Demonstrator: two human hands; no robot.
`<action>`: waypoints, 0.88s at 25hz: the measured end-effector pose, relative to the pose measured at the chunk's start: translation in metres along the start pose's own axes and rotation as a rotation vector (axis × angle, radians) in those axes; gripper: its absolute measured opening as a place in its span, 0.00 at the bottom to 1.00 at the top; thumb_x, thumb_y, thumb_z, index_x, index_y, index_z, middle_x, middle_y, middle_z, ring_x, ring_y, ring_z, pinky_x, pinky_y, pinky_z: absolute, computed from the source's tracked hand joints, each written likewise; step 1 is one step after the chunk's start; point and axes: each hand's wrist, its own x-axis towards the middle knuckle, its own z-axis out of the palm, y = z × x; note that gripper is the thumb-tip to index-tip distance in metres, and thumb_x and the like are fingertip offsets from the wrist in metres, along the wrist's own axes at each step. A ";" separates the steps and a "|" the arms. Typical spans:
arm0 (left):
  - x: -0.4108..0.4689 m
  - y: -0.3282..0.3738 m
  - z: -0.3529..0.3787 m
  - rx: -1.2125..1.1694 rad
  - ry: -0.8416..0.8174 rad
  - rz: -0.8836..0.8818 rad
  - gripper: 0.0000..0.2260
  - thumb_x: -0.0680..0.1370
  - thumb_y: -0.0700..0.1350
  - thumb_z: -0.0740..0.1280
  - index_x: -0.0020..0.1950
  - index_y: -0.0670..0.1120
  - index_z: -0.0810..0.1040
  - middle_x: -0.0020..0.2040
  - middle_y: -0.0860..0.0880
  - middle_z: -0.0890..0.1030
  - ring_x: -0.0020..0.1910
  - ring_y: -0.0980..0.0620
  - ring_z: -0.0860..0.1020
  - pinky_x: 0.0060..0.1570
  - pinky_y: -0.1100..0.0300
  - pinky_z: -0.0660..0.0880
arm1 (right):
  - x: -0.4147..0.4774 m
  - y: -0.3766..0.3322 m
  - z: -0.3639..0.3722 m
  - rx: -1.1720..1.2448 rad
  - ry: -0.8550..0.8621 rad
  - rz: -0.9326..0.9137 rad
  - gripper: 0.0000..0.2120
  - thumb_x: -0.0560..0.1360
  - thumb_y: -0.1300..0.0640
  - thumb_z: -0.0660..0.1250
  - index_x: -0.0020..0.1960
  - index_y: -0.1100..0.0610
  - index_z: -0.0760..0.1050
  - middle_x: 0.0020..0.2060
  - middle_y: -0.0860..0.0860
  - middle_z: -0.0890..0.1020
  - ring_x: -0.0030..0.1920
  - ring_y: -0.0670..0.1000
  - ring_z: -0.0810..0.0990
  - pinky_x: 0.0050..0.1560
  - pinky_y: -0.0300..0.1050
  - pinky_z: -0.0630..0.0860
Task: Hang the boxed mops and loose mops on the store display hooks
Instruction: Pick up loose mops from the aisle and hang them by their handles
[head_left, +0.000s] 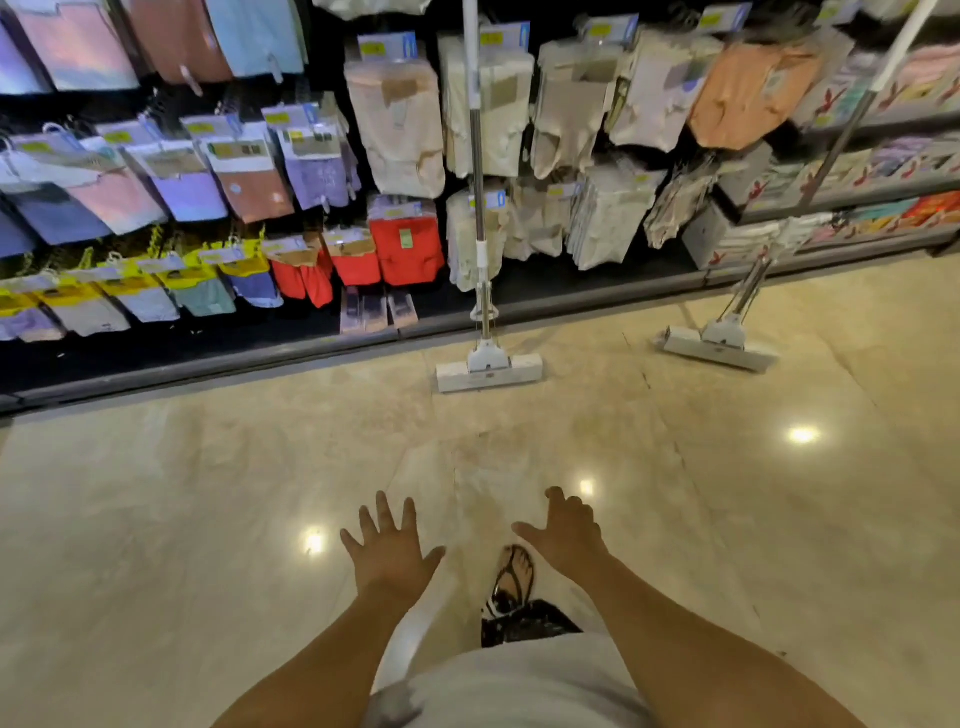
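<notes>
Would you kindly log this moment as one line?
left hand: open, empty | right hand: open, empty | centre mop, right mop: heads on floor by display

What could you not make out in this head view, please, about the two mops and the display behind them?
Head view: the left mop has its handle top cut off by the upper edge.
Head view: the right mop, the same, handle top beyond the upper edge.
Head view: the price tags are blurred, print unreadable.
Head view: the display hooks are hidden behind the hanging packets.
</notes>
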 end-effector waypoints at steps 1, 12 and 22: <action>0.019 0.017 -0.017 -0.023 0.007 -0.009 0.38 0.78 0.68 0.52 0.80 0.50 0.43 0.80 0.40 0.40 0.78 0.36 0.44 0.73 0.34 0.47 | 0.021 0.000 -0.022 -0.027 0.009 -0.014 0.38 0.75 0.35 0.62 0.75 0.56 0.56 0.66 0.59 0.69 0.67 0.59 0.67 0.64 0.51 0.68; 0.140 0.090 -0.106 -0.197 -0.006 -0.146 0.38 0.78 0.69 0.52 0.80 0.51 0.46 0.81 0.43 0.43 0.79 0.39 0.47 0.74 0.37 0.49 | 0.146 -0.003 -0.122 -0.135 -0.030 -0.020 0.37 0.75 0.35 0.61 0.74 0.56 0.57 0.65 0.58 0.71 0.66 0.58 0.69 0.62 0.51 0.70; 0.334 0.130 -0.251 -0.329 0.099 -0.081 0.38 0.77 0.69 0.55 0.80 0.50 0.49 0.81 0.44 0.50 0.79 0.39 0.51 0.74 0.40 0.52 | 0.305 -0.068 -0.251 -0.012 0.082 0.084 0.35 0.75 0.36 0.63 0.72 0.56 0.61 0.63 0.57 0.73 0.66 0.59 0.70 0.62 0.50 0.71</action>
